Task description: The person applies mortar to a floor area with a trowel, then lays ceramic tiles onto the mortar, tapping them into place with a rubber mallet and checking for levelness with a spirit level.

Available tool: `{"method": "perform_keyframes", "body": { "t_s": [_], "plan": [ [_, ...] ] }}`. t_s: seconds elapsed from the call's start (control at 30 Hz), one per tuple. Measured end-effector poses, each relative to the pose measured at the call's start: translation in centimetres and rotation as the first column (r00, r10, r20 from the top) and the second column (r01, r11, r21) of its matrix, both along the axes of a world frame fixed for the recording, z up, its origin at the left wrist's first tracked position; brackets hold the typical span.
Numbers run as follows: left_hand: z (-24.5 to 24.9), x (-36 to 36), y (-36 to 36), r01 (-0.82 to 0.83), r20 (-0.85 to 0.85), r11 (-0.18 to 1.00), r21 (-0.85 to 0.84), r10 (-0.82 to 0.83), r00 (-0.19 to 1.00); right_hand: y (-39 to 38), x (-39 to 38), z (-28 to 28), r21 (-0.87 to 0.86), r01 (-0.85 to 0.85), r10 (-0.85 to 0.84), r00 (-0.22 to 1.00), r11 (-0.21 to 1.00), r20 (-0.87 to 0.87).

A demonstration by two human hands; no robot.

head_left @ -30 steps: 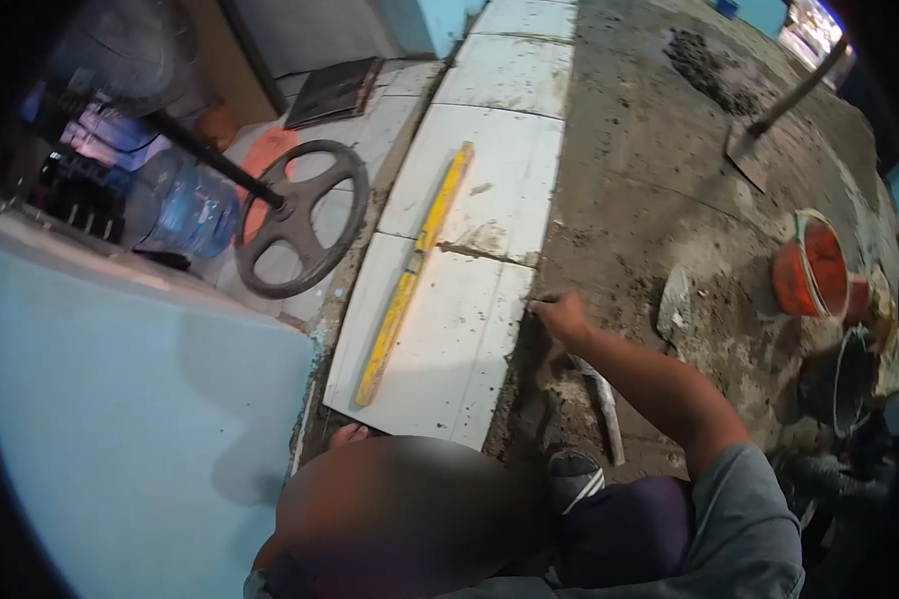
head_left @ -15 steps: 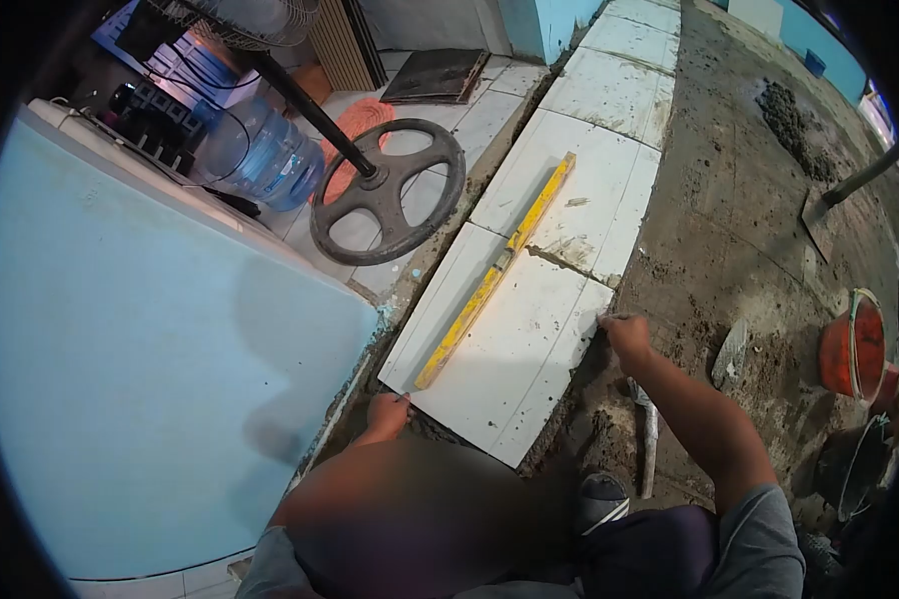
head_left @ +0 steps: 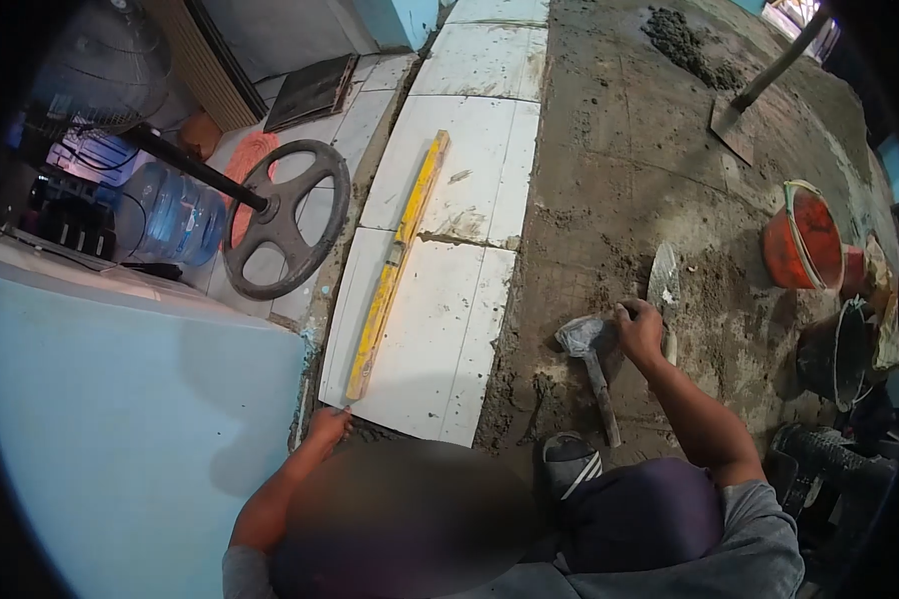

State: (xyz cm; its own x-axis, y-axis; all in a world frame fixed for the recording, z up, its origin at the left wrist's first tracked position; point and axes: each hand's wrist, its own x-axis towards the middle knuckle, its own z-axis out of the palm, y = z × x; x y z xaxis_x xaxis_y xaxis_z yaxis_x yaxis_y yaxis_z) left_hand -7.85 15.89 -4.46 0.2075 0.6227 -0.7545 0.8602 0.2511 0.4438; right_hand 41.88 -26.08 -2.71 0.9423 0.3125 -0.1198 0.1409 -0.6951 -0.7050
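A white tile (head_left: 435, 329) lies nearest me at the end of a tiled strip, with a yellow spirit level (head_left: 395, 265) lying lengthwise over it and the tile beyond. My left hand (head_left: 328, 429) is closed at the tile's near left corner, its fingertips on the edge. Over the muddy floor, my right hand (head_left: 641, 329) holds nothing that I can see, its fingers half curled with a small gap. It is between a mallet (head_left: 591, 364) with a pale, dirty head and a mortar-smeared trowel (head_left: 664, 275). The trowel's handle is partly behind this hand.
An orange bucket (head_left: 802, 240) and a dark bucket (head_left: 834, 354) stand at the right. Farther back are a shovel (head_left: 734, 130) and a mortar heap (head_left: 684, 45). A fan's round base (head_left: 290, 220) and a water bottle (head_left: 175, 215) are at the left, behind a blue wall (head_left: 140, 399).
My right hand has left the tile's right edge and moved right, to between the mallet and the trowel. My left hand stays at the near left corner. The view has turned right.
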Motion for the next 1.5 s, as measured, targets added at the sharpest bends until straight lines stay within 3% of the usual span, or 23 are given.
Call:
{"method": "perform_keyframes", "body": {
  "t_s": [0.1,0.2,0.27,0.33,0.43,0.53,0.57,0.67,0.7,0.77,0.87,0.97,1.07,1.13,1.17,1.2,1.27,1.37,1.5],
  "plan": [
    [0.0,0.2,0.0,-0.044,0.028,0.999,-0.018,0.045,0.999,-0.2,-1.2,-1.3,0.056,0.0,-0.003,0.998,0.998,0.056],
    [0.8,0.4,-1.1,-0.077,0.059,0.996,0.054,0.074,0.996,1.9,-3.4,0.6,0.124,-0.098,0.103,0.994,0.987,-0.031],
    [1.1,0.3,-2.5,-0.097,0.095,0.986,0.138,0.085,0.992,2.6,-3.9,1.0,0.048,-0.194,0.193,0.981,0.98,0.027],
    [2.1,0.4,-3.5,-0.08,0.022,0.992,0.102,0.078,0.997,2.7,-4.2,2.0,-0.011,-0.282,0.28,0.95,0.959,0.136],
    [1.3,-0.3,-3.9,-0.072,0.017,0.994,0.083,0.07,0.997,1.4,-3.3,0.8,-0.002,-0.302,0.296,0.934,0.953,0.202],
    [1.3,-0.6,-3.4,-0.05,-0.007,0.996,0.071,0.05,0.999,-0.8,-2.2,0.1,-0.016,-0.192,0.191,0.96,0.981,0.204],
    [1.5,-0.5,-3.1,-0.039,-0.028,0.997,0.064,0.04,0.999,-2.3,-1.8,-0.4,-0.107,-0.182,0.201,0.958,0.977,0.205],
    [0.8,-1.1,-1.9,0.087,-0.187,0.99,0.114,-0.065,0.98,-6.3,-1.4,-2.0,-0.333,0.159,-0.008,0.911,0.929,0.413],
    [1.0,-0.7,-1.3,0.32,-0.322,0.932,0.171,-0.254,0.912,-7.7,-1.2,-3.5,-0.38,0.267,-0.081,0.895,0.886,0.439],
    [2.7,0.7,-0.8,0.722,-0.589,0.67,0.175,-0.517,0.622,-10.2,-1.2,-6.9,-0.462,0.459,-0.206,0.842,0.759,0.499],
    [8.5,5.9,-1.9,0.898,-0.597,0.438,-0.028,-0.728,0.337,-11.6,-1.3,-3.7,-0.479,0.175,-0.187,0.982,0.86,0.023],
    [11.6,11.9,-4.2,0.962,-0.53,0.273,-0.015,-0.818,0.224,-10.7,-1.2,-1.0,-0.317,0.076,-0.138,0.974,0.945,-0.179],
    [11.2,16.5,-8.2,0.907,-0.317,0.26,0.332,-0.874,0.367,-7.1,-3.6,2.2,-0.137,0.025,-0.042,0.992,0.99,-0.121],
    [9.6,19.1,-11.3,0.822,-0.211,0.25,0.511,-0.891,0.403,-3.8,-5.8,4.0,0.07,-0.099,0.11,0.979,0.993,-0.173],
    [8.7,20.1,-12.9,0.78,-0.187,0.228,0.582,-0.896,0.402,-2.3,-7.3,3.4,0.155,-0.067,0.114,0.942,0.986,-0.315],
    [8.1,21.2,-14.2,0.796,-0.215,0.215,0.565,-0.893,0.394,-0.9,-9.1,2.3,0.236,-0.018,0.126,0.884,0.972,-0.449],
    [7.4,22.6,-16.5,0.702,-0.201,0.174,0.691,-0.886,0.417,1.1,-13.0,0.5,0.294,0.04,0.129,0.836,0.955,-0.533],
    [5.7,23.3,-18.9,0.659,-0.199,0.262,0.705,-0.819,0.539,2.8,-15.3,0.6,0.323,-0.09,0.206,0.915,0.942,-0.347],
    [3.8,23.2,-20.5,0.623,-0.21,0.283,0.729,-0.773,0.598,4.6,-13.8,1.5,0.281,-0.045,0.199,0.811,0.959,-0.551]
  ]
}}
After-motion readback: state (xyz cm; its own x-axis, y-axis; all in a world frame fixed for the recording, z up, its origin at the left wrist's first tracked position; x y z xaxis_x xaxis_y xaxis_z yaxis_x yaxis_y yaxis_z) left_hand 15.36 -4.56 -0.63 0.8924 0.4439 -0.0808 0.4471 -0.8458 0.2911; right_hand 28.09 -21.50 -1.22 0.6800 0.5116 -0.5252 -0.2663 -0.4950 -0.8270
